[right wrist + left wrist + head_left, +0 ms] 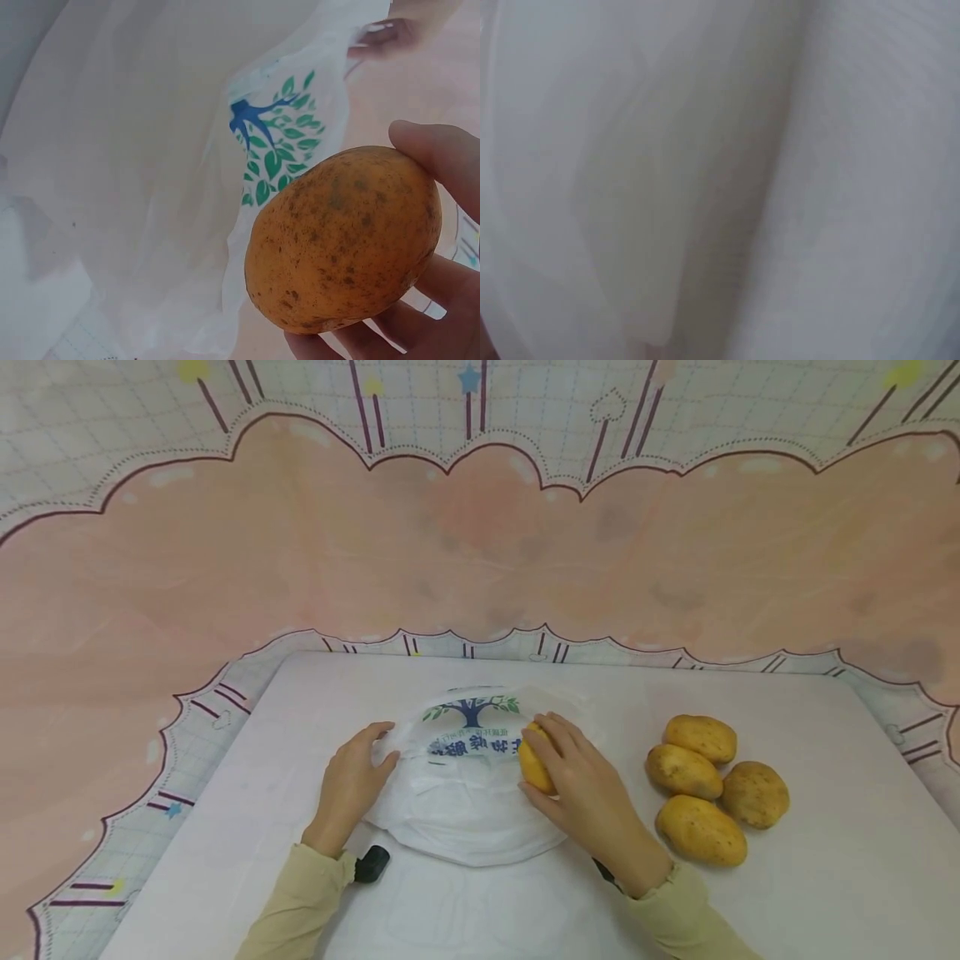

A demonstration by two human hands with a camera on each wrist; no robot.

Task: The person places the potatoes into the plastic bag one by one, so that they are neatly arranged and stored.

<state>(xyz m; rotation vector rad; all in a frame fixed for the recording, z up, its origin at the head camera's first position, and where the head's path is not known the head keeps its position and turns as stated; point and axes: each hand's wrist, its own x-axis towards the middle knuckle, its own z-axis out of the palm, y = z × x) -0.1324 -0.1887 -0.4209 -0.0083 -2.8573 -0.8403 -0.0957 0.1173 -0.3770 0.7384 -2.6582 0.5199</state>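
While right hand [581, 777] grips potato [533, 764], left hand [349, 789] at edge of bag [465, 814]

— What was worn?
— Wrinkled, pale-khaki fabric sleeves [296, 902], both arms.
— Attachments?
— Small, rounded black block [372, 864] showed at left cuff [339, 867]; dark sliver [604, 872] under right wrist [643, 864]. Left hand [351, 785], right hand [585, 777]: both were bare.

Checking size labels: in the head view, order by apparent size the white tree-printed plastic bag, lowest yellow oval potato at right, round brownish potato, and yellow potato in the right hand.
1. White plastic bag
2. Lowest oval potato
3. Round brownish potato
Not ranked: held yellow potato, partly covered by the right hand.
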